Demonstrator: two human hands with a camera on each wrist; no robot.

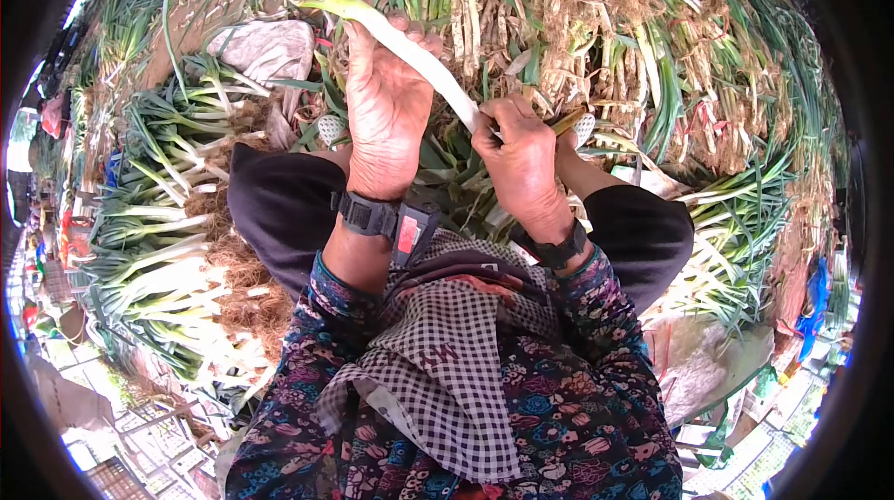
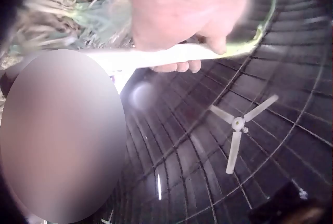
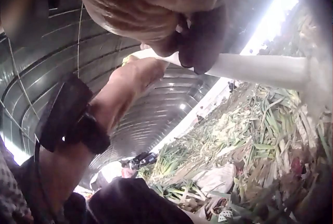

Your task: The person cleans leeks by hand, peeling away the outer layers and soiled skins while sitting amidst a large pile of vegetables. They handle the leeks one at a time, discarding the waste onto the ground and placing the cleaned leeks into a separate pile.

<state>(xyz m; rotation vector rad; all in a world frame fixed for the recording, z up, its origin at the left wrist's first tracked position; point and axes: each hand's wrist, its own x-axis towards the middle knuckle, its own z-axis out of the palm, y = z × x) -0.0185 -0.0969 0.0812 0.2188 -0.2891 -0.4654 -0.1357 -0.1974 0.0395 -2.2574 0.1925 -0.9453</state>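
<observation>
A single leek (image 1: 414,55), white toward one end and green toward the other, slants across both hands above the lap. My left hand (image 1: 391,109), palm facing up, holds it around the middle. In the left wrist view, the thumb presses one side of the white stalk (image 2: 171,56) and the fingertips show on its other side. Lower on the stalk, my right hand (image 1: 520,157) grips the white end with curled fingers. The right wrist view shows the white stem (image 3: 250,68) running out past that hand toward a blurred end.
Trimmed leeks (image 1: 158,249) with brown roots lie in rows at the left. More leeks (image 1: 736,239) lie at the right. Untrimmed, dry-leaved bundles (image 1: 568,25) are heaped in front. A whitish sack (image 1: 265,51) sits front left, and crossed legs (image 1: 279,211) frame the lap.
</observation>
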